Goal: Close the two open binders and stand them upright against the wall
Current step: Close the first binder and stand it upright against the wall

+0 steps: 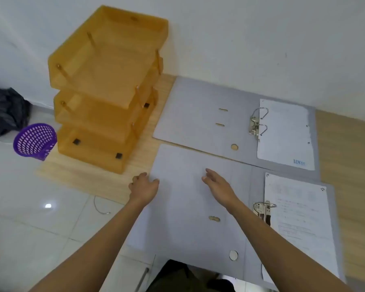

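Two grey lever-arch binders lie open and flat on the floor. The far binder (198, 114) rests by the white wall (261, 39), its metal rings (258, 123) up and a white sheet on its right half. The near binder (183, 207) lies in front of me with printed paper on its right half. My left hand (143, 187) sits at the left edge of the near binder's open cover, fingers curled at that edge. My right hand (217, 183) hovers flat over the same cover, fingers apart, holding nothing.
An orange three-tier paper tray (108, 89) stands left of the binders on a wooden board (82, 178). A purple perforated basket (35, 141) and a dark bag (5, 111) lie further left on white tiles. My knee shows at the bottom edge.
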A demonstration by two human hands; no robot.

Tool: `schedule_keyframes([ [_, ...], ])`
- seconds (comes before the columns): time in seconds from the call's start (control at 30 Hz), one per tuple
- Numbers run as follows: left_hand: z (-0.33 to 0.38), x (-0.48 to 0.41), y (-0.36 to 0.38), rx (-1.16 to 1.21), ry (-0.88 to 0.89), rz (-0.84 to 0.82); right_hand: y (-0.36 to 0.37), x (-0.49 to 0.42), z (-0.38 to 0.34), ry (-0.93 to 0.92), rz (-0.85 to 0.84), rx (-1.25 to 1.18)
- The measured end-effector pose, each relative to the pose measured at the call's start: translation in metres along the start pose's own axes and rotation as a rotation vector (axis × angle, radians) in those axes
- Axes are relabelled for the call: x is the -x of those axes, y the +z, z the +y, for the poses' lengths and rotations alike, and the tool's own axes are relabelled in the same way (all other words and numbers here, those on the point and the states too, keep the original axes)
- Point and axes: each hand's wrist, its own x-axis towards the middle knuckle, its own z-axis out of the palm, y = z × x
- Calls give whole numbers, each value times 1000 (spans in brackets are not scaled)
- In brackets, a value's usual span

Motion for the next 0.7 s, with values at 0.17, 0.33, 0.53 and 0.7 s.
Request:
schedule_keyframes([
  [0.17, -10, -7, 5, 42, -28, 29, 10, 2, 4, 5, 13, 25],
  [0.33, -4, -18, 6, 137, -92, 23, 20, 8, 11, -9, -45, 43],
  [0.53, 1, -20, 0, 319, -110, 83, 23, 10, 12, -42, -98, 53],
  [0.7, 26, 22, -46, 397, 161, -289, 5, 29, -8, -180, -87, 31],
])
